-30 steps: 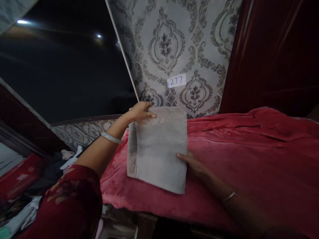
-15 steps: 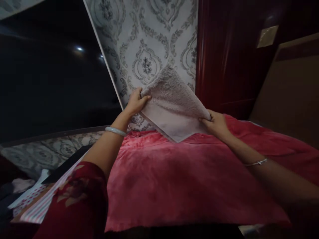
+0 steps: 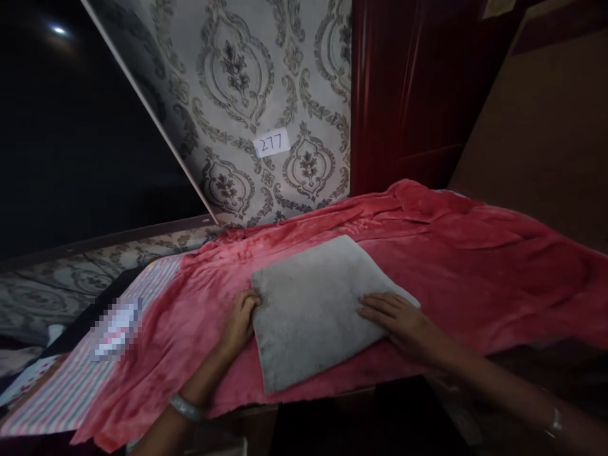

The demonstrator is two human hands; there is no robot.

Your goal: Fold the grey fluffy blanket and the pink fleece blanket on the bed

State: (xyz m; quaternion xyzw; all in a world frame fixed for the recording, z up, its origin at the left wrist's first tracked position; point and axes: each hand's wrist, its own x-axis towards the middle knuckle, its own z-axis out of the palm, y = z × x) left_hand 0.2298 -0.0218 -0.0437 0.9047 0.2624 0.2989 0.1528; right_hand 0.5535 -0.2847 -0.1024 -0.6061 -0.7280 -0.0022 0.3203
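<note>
Just below mid-frame, a grey cloth (image 3: 308,310) lies on the red blanket (image 3: 479,278); the left hand (image 3: 241,322) has its left edge pinched, the right hand (image 3: 403,322) resting flat, fingers loose, across its right side.

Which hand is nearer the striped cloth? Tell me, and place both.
Left. The left hand is at the left edge of the grey cloth, the side toward the striped cloth; the right hand lies over the grey cloth's right side, farther away.
</note>
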